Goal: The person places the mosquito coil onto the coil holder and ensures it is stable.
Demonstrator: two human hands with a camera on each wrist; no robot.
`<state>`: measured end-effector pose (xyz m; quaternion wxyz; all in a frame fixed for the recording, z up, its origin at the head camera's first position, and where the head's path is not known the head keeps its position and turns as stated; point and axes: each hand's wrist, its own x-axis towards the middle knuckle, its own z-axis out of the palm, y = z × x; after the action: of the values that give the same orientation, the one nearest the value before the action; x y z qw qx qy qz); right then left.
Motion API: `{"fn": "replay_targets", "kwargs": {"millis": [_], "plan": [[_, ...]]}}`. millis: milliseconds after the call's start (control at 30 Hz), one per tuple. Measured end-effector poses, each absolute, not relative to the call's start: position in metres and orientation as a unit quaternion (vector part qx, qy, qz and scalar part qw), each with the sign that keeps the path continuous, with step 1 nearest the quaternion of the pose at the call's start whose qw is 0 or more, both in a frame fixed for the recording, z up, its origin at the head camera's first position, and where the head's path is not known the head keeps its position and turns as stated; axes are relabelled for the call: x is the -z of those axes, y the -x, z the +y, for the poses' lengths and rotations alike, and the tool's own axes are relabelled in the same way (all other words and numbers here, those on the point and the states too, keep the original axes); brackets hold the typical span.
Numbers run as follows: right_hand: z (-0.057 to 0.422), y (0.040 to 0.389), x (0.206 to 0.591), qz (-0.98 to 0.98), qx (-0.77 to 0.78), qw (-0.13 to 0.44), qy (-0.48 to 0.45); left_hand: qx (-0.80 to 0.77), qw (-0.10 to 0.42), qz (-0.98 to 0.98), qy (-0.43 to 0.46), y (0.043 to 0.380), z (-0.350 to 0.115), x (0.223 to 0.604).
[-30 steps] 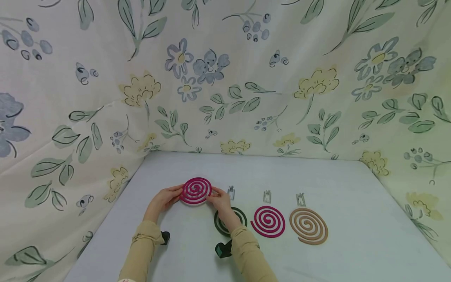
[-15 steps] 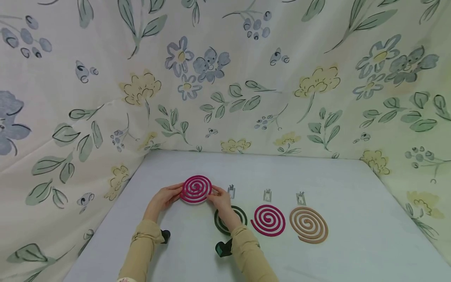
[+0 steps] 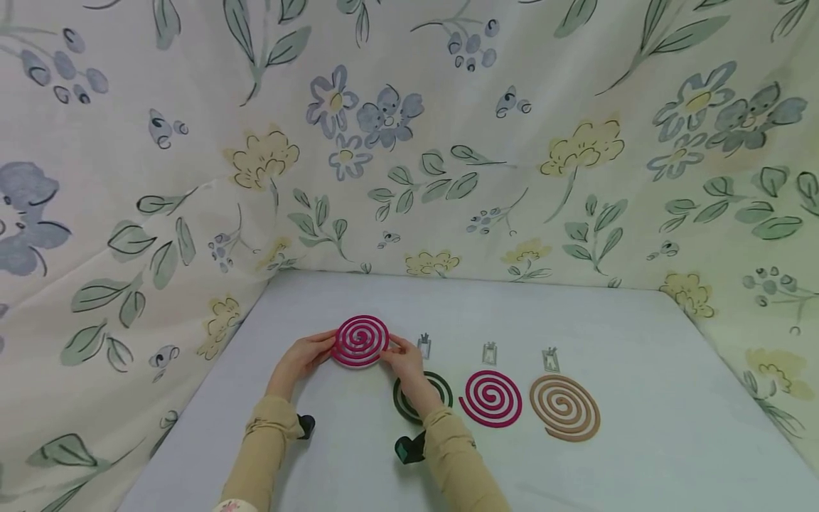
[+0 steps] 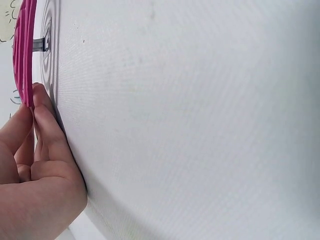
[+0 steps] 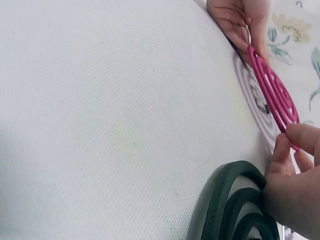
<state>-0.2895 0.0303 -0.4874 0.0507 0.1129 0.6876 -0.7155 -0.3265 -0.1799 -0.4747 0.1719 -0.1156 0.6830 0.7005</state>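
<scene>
A magenta mosquito coil (image 3: 362, 338) is held level just above the table, toward its left side. My left hand (image 3: 303, 358) pinches its left edge between thumb and fingers. At the opposite edge, my right hand (image 3: 410, 367) pinches it too. Beneath the coil is a small metal coil stand (image 4: 39, 45), its upright strip reaching the coil's underside in the left wrist view. A dark green coil (image 5: 216, 210) lies on the table under my right forearm, which partly hides it in the head view.
Another magenta coil (image 3: 490, 398) and a tan coil (image 3: 563, 406) lie to the right. Behind the row are metal stands (image 3: 424, 346), one per coil. Floral cloth (image 3: 448, 178) hangs along the back and sides of the white table (image 3: 652, 398).
The head view has shifted slightly, moving the whole scene a little to the right. Both hands keep holding the magenta coil in the same place over its stand.
</scene>
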Motion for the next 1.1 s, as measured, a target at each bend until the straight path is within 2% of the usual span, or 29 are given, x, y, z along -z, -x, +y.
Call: {"fn": "replay_targets", "kwargs": {"millis": [1100], "plan": [[0.0267,0.2891,0.4909,0.698,0.703,0.042,-0.131,-0.679,0.140,0.711,0.121,0.3193,-0.1739,0.4735]]}}
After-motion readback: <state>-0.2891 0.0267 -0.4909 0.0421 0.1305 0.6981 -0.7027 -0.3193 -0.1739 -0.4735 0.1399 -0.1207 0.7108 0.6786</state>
